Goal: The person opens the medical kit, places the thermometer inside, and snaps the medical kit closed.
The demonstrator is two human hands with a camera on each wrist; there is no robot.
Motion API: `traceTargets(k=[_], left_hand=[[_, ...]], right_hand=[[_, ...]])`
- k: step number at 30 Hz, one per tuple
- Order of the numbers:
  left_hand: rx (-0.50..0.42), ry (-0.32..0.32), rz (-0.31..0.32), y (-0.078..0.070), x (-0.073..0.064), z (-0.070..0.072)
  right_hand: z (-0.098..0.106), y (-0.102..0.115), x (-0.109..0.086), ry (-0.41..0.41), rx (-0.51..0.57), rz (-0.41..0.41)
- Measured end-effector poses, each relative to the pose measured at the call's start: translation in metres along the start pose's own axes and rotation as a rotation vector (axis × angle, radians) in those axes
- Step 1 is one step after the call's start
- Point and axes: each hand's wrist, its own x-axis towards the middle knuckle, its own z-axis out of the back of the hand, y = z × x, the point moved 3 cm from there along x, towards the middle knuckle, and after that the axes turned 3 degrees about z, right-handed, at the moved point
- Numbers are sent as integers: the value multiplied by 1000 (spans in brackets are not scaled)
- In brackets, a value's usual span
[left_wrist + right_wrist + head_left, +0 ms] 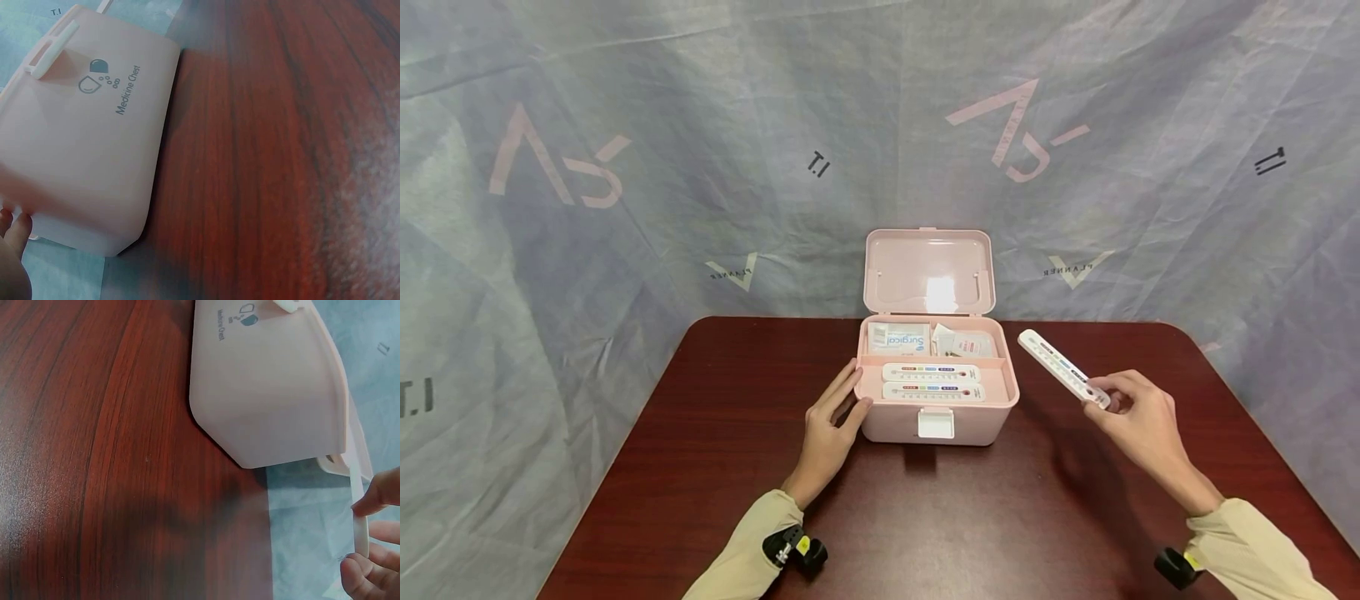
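Note:
A pink medicine chest (895,423) stands on the table with its lid (925,267) raised. My left hand (829,429) rests against the chest's left side, fingers fairly straight along the rim; in the left wrist view only some fingertips (21,232) show at the wall. To the right of the chest, my right hand (1138,417) pinches a white thermometer (1060,365) by its lower end, held tilted above the table. Two similar thermometers, an upper one (931,372) and a lower one (933,392), lie side by side in the chest's front compartment.
Behind a divider in the chest lie a packet marked Surgical (898,340) and some small white packets (970,344). A white latch (936,423) hangs at the front. The dark red table (737,400) ends at a grey cloth backdrop (775,167).

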Motion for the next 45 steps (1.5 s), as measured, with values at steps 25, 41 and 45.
traceTargets(k=[25, 41, 45], left_hand=[[21, -1, 1, 1, -1, 1], [21, -1, 6, 2, 0, 1], [17, -2, -4, 2, 0, 1]], right_hand=[[-1, 18, 5, 19, 55, 31], [-5, 26, 7, 45, 88, 34], [-6, 27, 7, 55, 84, 47]])
